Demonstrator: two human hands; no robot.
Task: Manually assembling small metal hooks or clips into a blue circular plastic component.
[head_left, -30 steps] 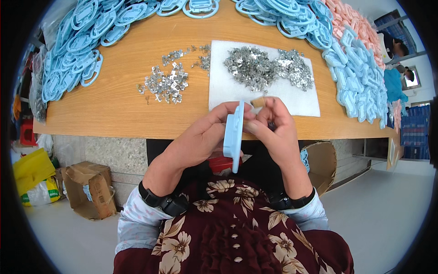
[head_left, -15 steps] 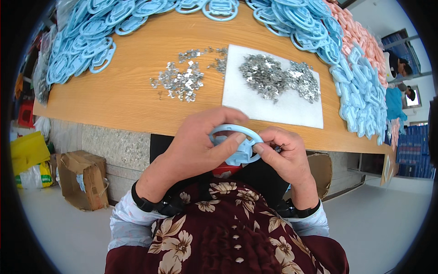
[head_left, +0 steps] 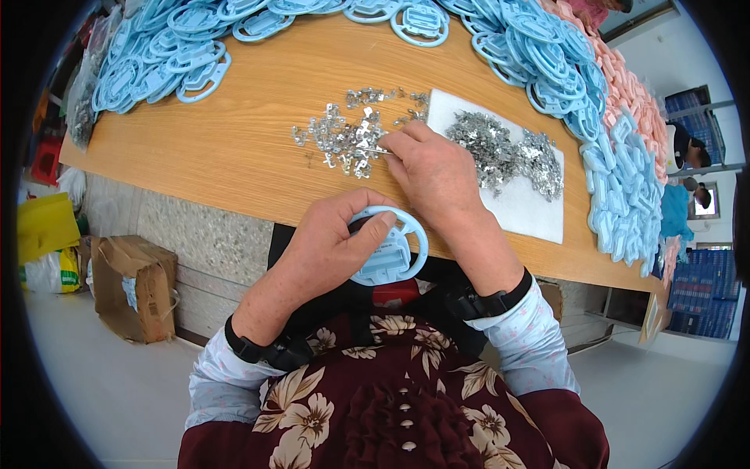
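My left hand (head_left: 332, 238) grips a light-blue plastic steering-wheel-shaped part (head_left: 423, 248) by its rim, thumb on top, just in front of the table edge. My right hand (head_left: 439, 172) reaches over the table, its fingers pinched on a thin metal tool (head_left: 377, 150) that looks like tweezers. The tool's tip touches the loose pile of small silver metal clips (head_left: 324, 137); whether it has caught one I cannot tell. Beside my right hand, a white foam sheet (head_left: 531, 220) bears a denser heap of small metal pieces (head_left: 492, 148).
Blue wheel-shaped parts (head_left: 543, 59) are heaped along the table's far side, with another heap (head_left: 148, 66) at the far left. Smaller blue parts (head_left: 621, 187) and pink parts (head_left: 625, 86) pile up at the right. A cardboard box (head_left: 137, 289) stands on the floor at left.
My right hand has left the blue wheel part and moved forward and left to the loose clips. My left hand still holds the part, its face now tilted more toward view.
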